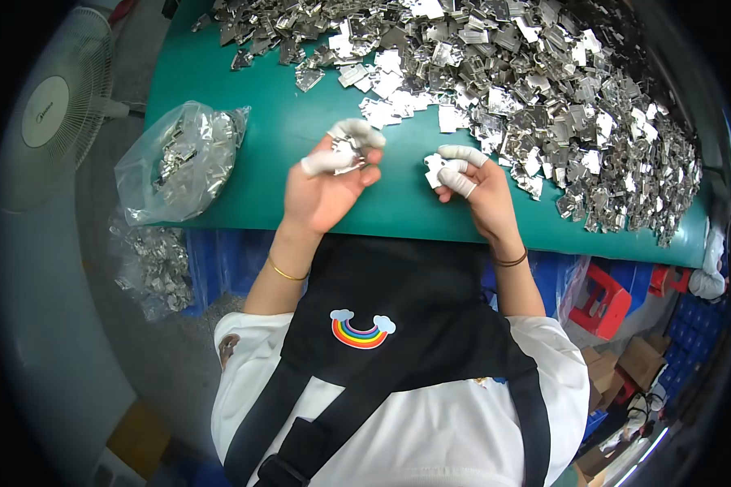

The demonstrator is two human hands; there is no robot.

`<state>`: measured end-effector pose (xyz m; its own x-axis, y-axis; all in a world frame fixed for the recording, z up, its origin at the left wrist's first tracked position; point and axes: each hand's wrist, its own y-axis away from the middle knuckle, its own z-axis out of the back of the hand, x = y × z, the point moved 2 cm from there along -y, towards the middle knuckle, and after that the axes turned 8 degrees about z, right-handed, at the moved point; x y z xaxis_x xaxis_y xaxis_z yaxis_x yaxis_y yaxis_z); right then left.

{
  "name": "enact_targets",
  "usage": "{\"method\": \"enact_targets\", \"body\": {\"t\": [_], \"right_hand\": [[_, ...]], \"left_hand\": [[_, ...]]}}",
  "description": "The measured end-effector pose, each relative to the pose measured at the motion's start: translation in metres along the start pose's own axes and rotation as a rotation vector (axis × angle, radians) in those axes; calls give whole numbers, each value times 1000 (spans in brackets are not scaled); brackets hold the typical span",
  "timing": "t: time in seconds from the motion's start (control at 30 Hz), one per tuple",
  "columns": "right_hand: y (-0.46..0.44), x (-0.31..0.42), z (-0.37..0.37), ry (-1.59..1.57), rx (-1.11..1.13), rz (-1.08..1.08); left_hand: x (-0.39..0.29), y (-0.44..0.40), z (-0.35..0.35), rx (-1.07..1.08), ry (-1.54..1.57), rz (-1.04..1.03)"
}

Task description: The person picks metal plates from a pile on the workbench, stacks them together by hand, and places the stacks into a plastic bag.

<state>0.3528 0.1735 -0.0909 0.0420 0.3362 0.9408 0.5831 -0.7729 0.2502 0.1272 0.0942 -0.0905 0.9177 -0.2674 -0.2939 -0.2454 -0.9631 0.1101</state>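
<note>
My left hand, with white finger cots on the thumb and fingertips, is curled around small shiny stamped metal pieces; how many it holds I cannot tell. Opposite it, my right hand wears the same kind of cots and pinches one flat metal piece between thumb and fingers. Both hands are raised over the near part of the green table, apart from each other. A large heap of similar metal pieces spreads beyond them and to the right.
A clear plastic bag of metal pieces rests at the table's left edge, with another filled bag below. A fan stands at left. Red stools and cardboard boxes are on the right, under and behind the table.
</note>
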Motion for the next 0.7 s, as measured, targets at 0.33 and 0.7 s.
{"method": "enact_targets", "body": {"t": [0.33,0.7], "right_hand": [[13,34,-46,669,72,377],[-29,27,5,1239,284,762]], "left_hand": [[58,-14,-4,-265,-524,89],[18,-2,8,-310,-241,17]]}}
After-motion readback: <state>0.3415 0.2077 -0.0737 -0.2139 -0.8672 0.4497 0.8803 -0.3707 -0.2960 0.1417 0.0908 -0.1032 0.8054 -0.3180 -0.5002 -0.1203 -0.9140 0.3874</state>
